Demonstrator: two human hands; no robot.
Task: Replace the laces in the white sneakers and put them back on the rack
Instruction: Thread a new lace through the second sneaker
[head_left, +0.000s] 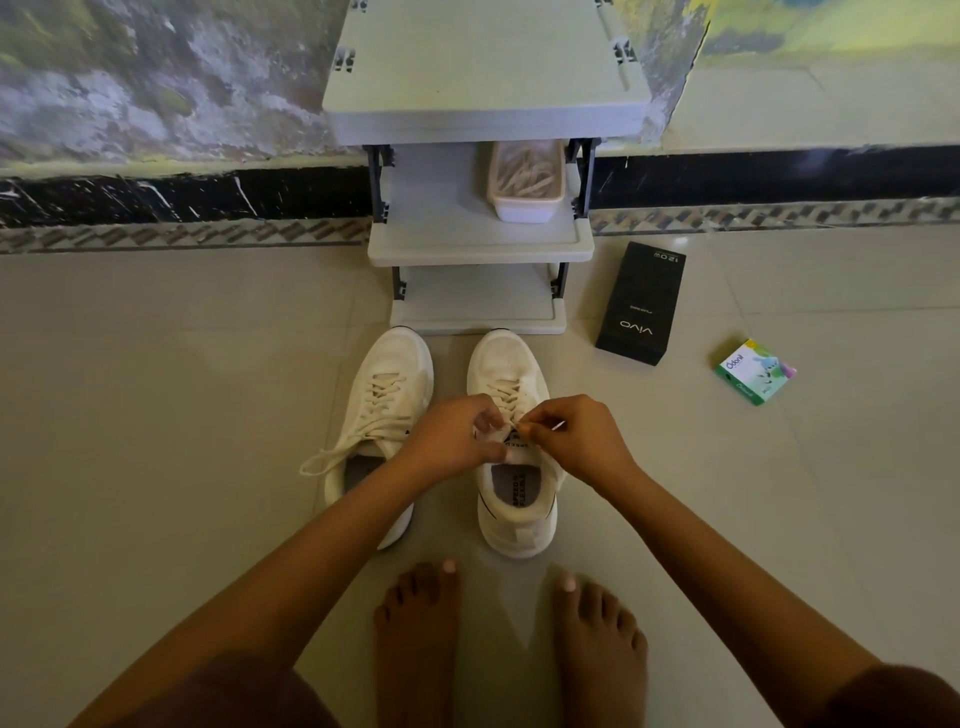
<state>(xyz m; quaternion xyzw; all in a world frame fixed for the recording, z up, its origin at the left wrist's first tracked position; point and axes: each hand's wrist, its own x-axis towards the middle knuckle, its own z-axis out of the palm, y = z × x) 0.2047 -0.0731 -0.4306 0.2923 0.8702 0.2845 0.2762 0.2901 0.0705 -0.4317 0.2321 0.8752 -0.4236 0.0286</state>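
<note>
Pinching the lace over one sneaker, left hand and right hand curled.

Tiled floor: white sneakers, rack, black box, green box.

Black box on the floor: brand "vivo" in white on its top face, upside down as seen from the camera; "120W" in small characters near its far end, likewise inverted; a fine line between the two is too small to read. Green-and-white carton: "Odonil" on its white corner. Right-hand sneaker: insole printed "SPEED" beside a second line, seemingly "FLEXIBLE"; tongue label partly covered, not legible.
</note>
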